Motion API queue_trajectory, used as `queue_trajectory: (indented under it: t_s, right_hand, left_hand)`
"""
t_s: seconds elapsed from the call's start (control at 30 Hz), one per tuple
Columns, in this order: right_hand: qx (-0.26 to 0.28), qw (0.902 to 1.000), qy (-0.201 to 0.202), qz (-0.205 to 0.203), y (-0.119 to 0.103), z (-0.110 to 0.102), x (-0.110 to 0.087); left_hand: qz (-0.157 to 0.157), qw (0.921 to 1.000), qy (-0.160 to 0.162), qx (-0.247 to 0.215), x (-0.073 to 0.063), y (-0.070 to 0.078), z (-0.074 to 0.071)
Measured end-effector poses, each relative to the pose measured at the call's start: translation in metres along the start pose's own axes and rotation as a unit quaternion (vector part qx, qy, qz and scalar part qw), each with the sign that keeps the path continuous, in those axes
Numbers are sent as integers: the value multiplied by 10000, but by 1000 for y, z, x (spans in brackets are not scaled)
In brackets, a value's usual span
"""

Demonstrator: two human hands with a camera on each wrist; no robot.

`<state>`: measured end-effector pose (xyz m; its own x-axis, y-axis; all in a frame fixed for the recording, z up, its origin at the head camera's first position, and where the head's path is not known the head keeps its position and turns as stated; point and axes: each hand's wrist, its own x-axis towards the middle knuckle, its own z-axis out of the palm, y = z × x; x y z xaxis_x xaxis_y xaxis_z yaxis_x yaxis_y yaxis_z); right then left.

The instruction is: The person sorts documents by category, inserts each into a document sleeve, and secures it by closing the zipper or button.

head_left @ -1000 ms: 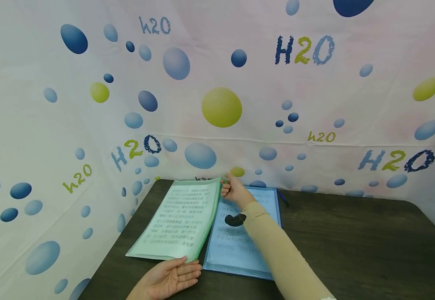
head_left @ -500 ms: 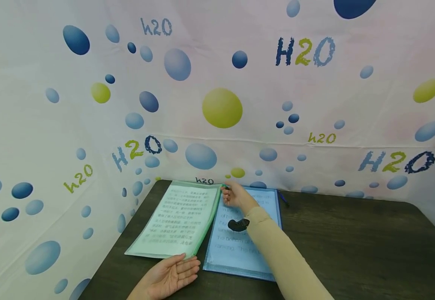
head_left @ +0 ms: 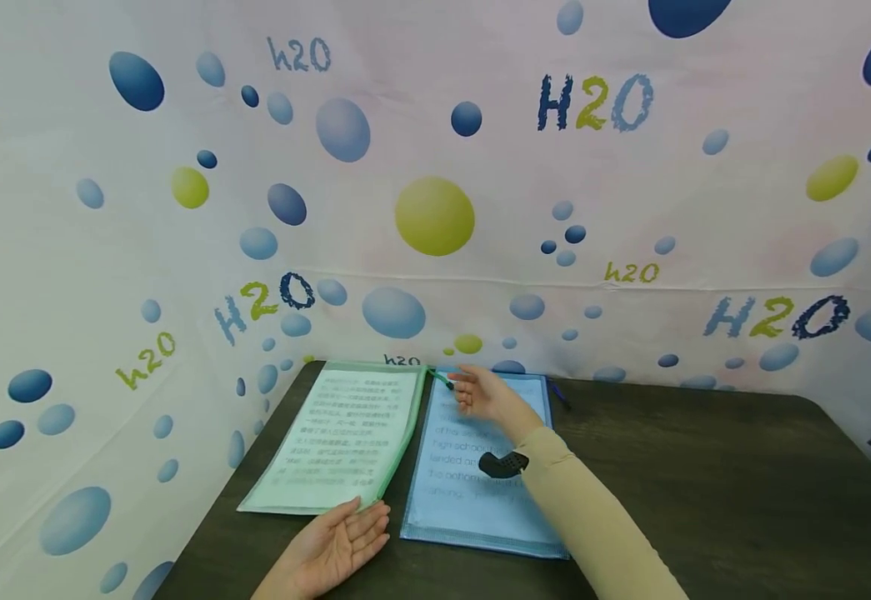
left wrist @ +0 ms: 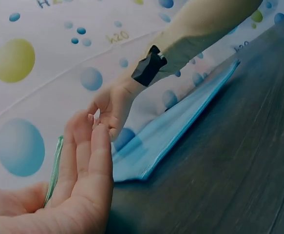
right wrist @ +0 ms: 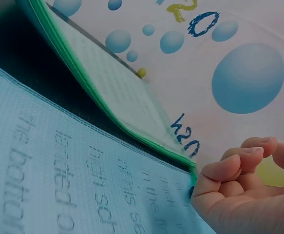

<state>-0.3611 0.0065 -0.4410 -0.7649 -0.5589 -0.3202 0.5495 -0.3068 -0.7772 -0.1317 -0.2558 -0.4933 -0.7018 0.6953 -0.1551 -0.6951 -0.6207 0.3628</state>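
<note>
A green zip folder (head_left: 341, 433) holding a printed page lies on the left, its near right corner raised. My left hand (head_left: 337, 546) holds that corner between thumb and long fingers; the green edge (left wrist: 55, 168) stands between them in the left wrist view. At the far right corner, a green zipper pull (head_left: 441, 380) with a dark tip hangs free. My right hand (head_left: 480, 396) is beside it, fingers loosely curled and thumb apart, with nothing gripped. Under the right forearm lies a blue mesh folder (head_left: 465, 517) with English text.
A dark blue zipper pull (head_left: 559, 395) lies at the blue folder's far right corner. The dark wooden table (head_left: 705, 492) extends right. Behind and to the left hangs a white cloth (head_left: 510, 217) printed with bubbles and H2O. A black wrist device (head_left: 503, 465) sits on the right wrist.
The right hand has let go of the green zipper pull and drawn slightly right and down. The folder's far right corner has dropped. The left hand stays at the near corner.
</note>
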Motion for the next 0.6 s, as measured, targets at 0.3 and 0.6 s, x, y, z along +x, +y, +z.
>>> queue_trajectory:
  t_s: [0.3,0.6]
  right_hand:
    - [339,9971,-619,-272,-14,-22,-58]
    - [272,9959,-582,-635,-28,-54,-109]
  left_hand:
    - [-39,9995,114,-290,-1,-10,15]
    - [-106,9998,171,64,3,-12,30]
